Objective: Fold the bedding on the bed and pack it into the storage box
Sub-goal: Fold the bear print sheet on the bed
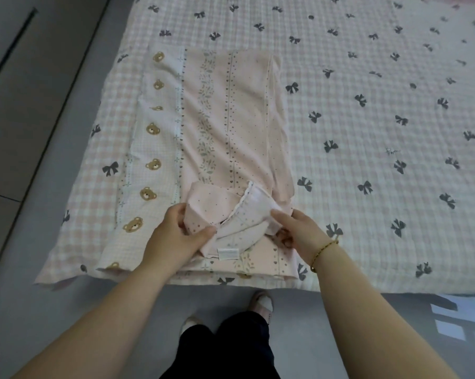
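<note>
A long folded pink bedding piece (211, 127) with bear, leaf and heart stripes lies lengthwise on the bed, over a pink checked sheet with dark bows (367, 110). Its near end is bunched up into a small pink dotted fold (230, 214) with a white label below it. My left hand (176, 233) pinches the left side of that fold between thumb and fingers. My right hand (296, 231), with a gold bracelet on the wrist, grips the right side of the fold. No storage box is in view.
The bed's near edge (230, 283) runs just in front of my legs and slippers (261, 302). Grey floor (53, 310) lies to the left and below. A bright patch of window light (460, 321) falls on the floor at the lower right.
</note>
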Tool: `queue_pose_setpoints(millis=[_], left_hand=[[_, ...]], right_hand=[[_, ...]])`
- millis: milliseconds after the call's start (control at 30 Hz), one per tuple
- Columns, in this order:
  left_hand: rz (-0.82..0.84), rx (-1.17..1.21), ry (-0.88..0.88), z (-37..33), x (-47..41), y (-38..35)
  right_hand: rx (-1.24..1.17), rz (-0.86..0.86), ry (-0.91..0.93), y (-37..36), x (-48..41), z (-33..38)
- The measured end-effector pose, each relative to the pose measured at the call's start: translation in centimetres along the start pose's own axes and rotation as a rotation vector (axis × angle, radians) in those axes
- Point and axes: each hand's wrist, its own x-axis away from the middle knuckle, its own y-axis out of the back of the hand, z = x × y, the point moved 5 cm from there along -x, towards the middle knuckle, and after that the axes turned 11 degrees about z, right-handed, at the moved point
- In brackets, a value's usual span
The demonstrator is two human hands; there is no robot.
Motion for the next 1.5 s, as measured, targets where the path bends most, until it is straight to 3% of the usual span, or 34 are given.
queue_pose_setpoints(millis=[67, 133, 233, 300, 433, 467, 533, 600, 667, 733, 833, 933, 1067, 1133, 1200, 1267, 1300, 1400, 1500], left_hand=[[0.012, -0.134, -0.021, -1.0, -0.6, -0.4], [-0.063, -0.088, -0.097, -2.2, -0.5, 0.2], [-0.142, 0.09, -0.29, -4.5, 0.7, 1.0], [-0.067, 0.107, -0.358, -5.7, 1.7, 0.0], [0.151, -0.281, -0.438, -5.3, 1.7, -4.4], [0.165, -0.363, -0.438, -4.7, 1.5, -5.2], [0.218, -0.451, -0.455, -4.0, 1.3, -6.2], [0.31, -0.519, -0.553, -4.0, 1.4, -7.1], [0.311, -0.57, -0.605, -3.6, 1.5, -7.2], [0.26, -0.569, -0.548, -3.3, 1.7, -6.7], [0.159, -0.379, -0.38, -2.3, 1.9, -5.5], [0.076, -0.351, -0.291, -1.5, 1.5, -5.0], [0.019, -0.327, -0.303, -1.8, 1.3, -4.6], [-0.007, -0.369, -0.427, -3.2, 1.8, -4.8], [0.068, -0.523, -0.556, -4.9, 2.3, -6.0], [0.166, -0.71, -0.664, -5.3, 2.4, -7.8], [0.209, -0.777, -0.702, -5.0, 2.4, -8.6], [0.33, -0.87, -0.679, -3.5, 2.7, -9.3], [0.264, -0.893, -0.643, -1.0, 2.9, -7.3]], right_hand=[[0.109, -0.035, 0.003, -0.7, 0.1, 0.6], [0.107, -0.098, 0.097, -0.4, 0.5, 1.6], [-0.285, -0.112, 0.254, 1.3, 1.8, 2.7], [-0.32, -0.12, 0.214, 2.8, 2.5, 2.0], [0.228, -0.272, -0.049, 5.1, 2.1, -1.3], [0.318, -0.334, -0.019, 5.4, 1.8, -1.5], [0.499, -0.436, 0.21, 4.8, 1.6, -0.4], [0.856, -0.345, 0.359, 2.1, 1.3, 1.2], [1.147, -0.229, 0.364, 0.0, 0.4, 1.6], [1.162, -0.311, 0.4, 0.0, 0.3, 1.9], [0.903, -0.393, 0.533, 1.4, 1.2, 1.1], [1.124, -0.424, 0.76, 1.6, 2.6, -1.3], [1.434, -0.481, 0.697, 3.2, 3.1, -4.2], [1.352, -0.606, 0.698, 3.5, 4.0, -3.2], [0.894, -0.601, 0.679, 3.3, 4.7, -0.8], [0.298, -0.341, 0.431, 1.6, 3.9, 0.6], [0.172, -0.215, 0.285, 0.4, 3.3, 1.0], [0.415, -0.062, 0.047, -1.8, 2.0, 0.6], [0.475, -0.219, 0.135, 0.1, 1.7, -0.5]])
